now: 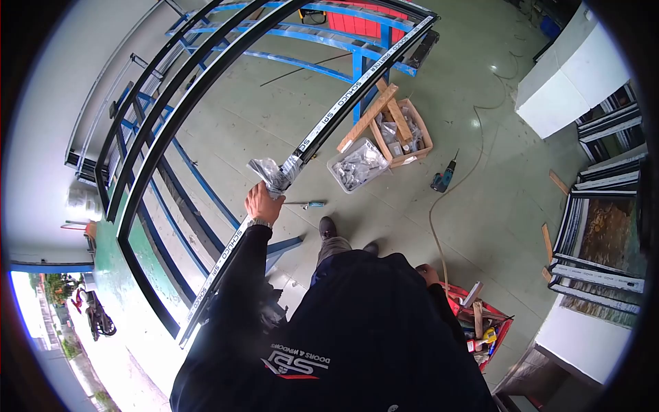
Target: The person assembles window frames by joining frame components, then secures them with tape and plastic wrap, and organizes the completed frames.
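1. Pale green floor [384, 233] is around the black frame [318, 141], which rests on a blue stand [358, 79].
2. Left hand [263, 204] has its fingers closed on the crumpled plastic bag [269, 176], over the frame's labelled bar.
3. Right hand [428, 275] is low, near the red toolbox [506, 336]; its fingers are partly hidden, so I cannot tell their state.
4. Screwdriver [314, 204] and drill [444, 177] lie on the floor.

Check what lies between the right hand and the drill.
In the head view, a hose curves over the floor between the right hand and drill.
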